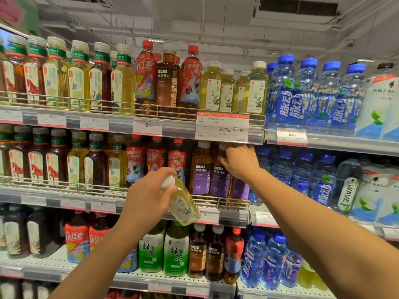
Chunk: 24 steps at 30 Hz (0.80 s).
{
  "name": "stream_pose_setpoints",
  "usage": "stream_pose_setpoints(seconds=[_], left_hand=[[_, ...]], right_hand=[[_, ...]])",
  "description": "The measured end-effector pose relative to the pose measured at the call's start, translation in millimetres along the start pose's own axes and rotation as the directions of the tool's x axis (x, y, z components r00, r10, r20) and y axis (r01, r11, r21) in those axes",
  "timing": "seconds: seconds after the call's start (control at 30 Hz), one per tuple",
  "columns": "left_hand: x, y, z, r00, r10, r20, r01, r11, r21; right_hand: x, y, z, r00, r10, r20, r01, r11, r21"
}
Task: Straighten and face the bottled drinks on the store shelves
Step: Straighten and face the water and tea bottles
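Observation:
My left hand grips a pale yellow tea bottle with a white cap, held tilted in front of the middle shelf. My right hand reaches into that shelf and holds the neck of a purple-labelled brown tea bottle, which stands in a row with two like it. Matching pale yellow tea bottles stand on the top shelf above a red sale tag.
Green-capped tea bottles fill the left of the top shelf. Red-capped tea bottles stand mid-shelf. Blue water bottles occupy the right bays. Green tea bottles are on the lower shelf. Wire rails front each shelf.

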State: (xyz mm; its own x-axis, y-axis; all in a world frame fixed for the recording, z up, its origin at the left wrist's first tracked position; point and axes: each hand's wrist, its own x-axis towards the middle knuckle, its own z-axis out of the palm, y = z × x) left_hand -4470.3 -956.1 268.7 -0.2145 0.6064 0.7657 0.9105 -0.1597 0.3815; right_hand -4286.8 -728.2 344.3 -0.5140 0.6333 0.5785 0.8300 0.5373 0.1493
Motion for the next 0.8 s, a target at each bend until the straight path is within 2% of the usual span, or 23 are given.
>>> stream_pose_setpoints(seconds=[0.23, 0.37, 0.47, 0.57, 0.63, 0.7, 0.8], left_hand=[[-1.8, -3.2, -0.3, 1.000, -0.007, 0.012, 0.007, 1.000, 0.024], [-3.5, -5.3, -0.3, 1.000, -0.014, 0.010, 0.014, 0.999, 0.031], [-4.5, -6.1, -0.1, 1.000, -0.017, 0.017, 0.017, 1.000, 0.023], [-6.0, -7.4, 0.7, 0.999, -0.027, 0.027, 0.027, 1.000, 0.005], [-6.6, -7.9, 1.5, 0.999, -0.026, 0.033, 0.025, 1.000, 0.011], [-6.2, -7.1, 2.1, 0.999, -0.025, 0.036, 0.025, 1.000, 0.012], [-4.7, -4.2, 1.1, 0.999, -0.022, 0.039, 0.022, 1.000, 0.006]], right_hand=[[3.3, 2.5, 5.0, 0.998, -0.056, -0.030, 0.055, 0.997, -0.052], [5.6, -6.6, 8.7, 0.990, -0.137, -0.044, 0.133, 0.987, -0.085], [11.0, -17.2, 5.7, 0.984, -0.163, -0.076, 0.164, 0.986, 0.016], [20.6, -26.1, -0.5, 0.989, -0.149, -0.011, 0.149, 0.979, 0.137], [26.5, -30.9, -3.0, 0.988, -0.156, 0.016, 0.151, 0.975, 0.162], [31.7, -34.7, -3.2, 0.987, -0.157, -0.022, 0.158, 0.968, 0.194], [38.3, -39.6, -3.5, 0.995, -0.104, 0.013, 0.098, 0.967, 0.235]])
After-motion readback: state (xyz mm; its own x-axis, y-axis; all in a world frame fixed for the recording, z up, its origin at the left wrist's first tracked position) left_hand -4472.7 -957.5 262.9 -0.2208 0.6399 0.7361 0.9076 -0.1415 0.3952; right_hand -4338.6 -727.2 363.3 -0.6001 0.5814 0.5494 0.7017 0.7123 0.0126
